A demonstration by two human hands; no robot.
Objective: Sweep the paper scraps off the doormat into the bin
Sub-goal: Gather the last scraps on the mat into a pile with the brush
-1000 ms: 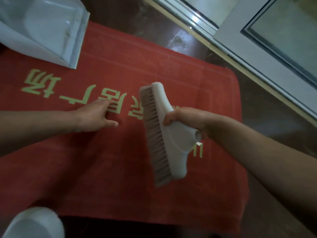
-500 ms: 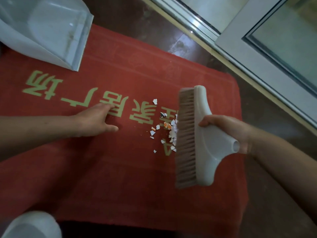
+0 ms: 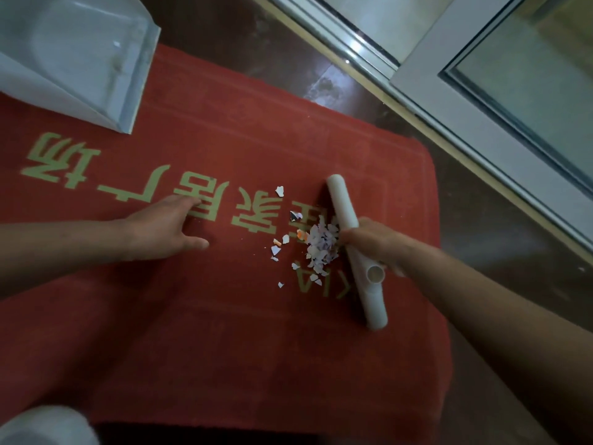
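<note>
Beyond the right hand (image 3: 372,244) I see a dark brown polished floor (image 3: 231,24), smudged and catching pale reflections. Further out from that hand a light grey door frame (image 3: 465,123) and its metal track (image 3: 346,36) run diagonally. A frosted glass pane (image 3: 529,75) glows softly, and a bright glint sits on the track.

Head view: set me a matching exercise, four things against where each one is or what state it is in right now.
Things:
1. brush
2. dustpan
3. paper scraps
4. left hand

Places or states:
A. flat on the doormat lettering, fingers straight
B. heaped on the mat beside the brush
C. gripped by the right hand
D. lying at the mat's far left corner, untouched

Pairs: 1-C, 2-D, 3-B, 4-A
</note>
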